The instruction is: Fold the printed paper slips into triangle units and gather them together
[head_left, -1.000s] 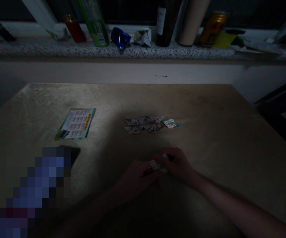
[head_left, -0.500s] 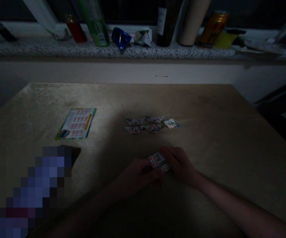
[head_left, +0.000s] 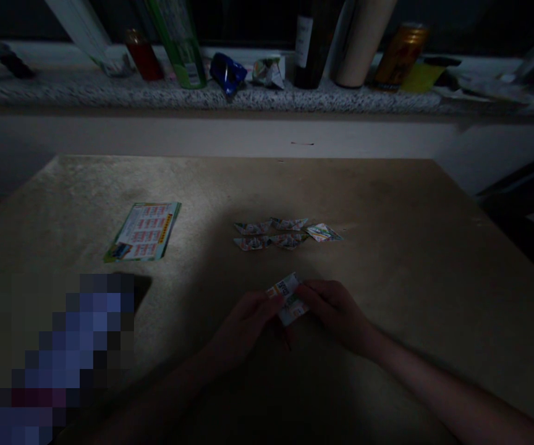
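Between my two hands is a folded piece of printed paper with a code square and coloured blocks on it. My left hand pinches its left side, thumb on top. On the right side, my right hand grips the same paper, its fingers mostly hidden underneath. Just beyond my hands lie several small folded paper boats in two rows, touching or nearly so. At their right end rests a diamond-shaped folded paper. A stack of printed leaflets lies to the left.
The table reaches to a wall below a granite windowsill. On the sill stand a green bottle, a dark bottle, an orange can, a red jar and crumpled wrappers. A pixelated area covers the lower left.
The paper has turned in my hands and shows more of its printed face. My left hand has shifted slightly left along it. The boats and the leaflets stay in place.
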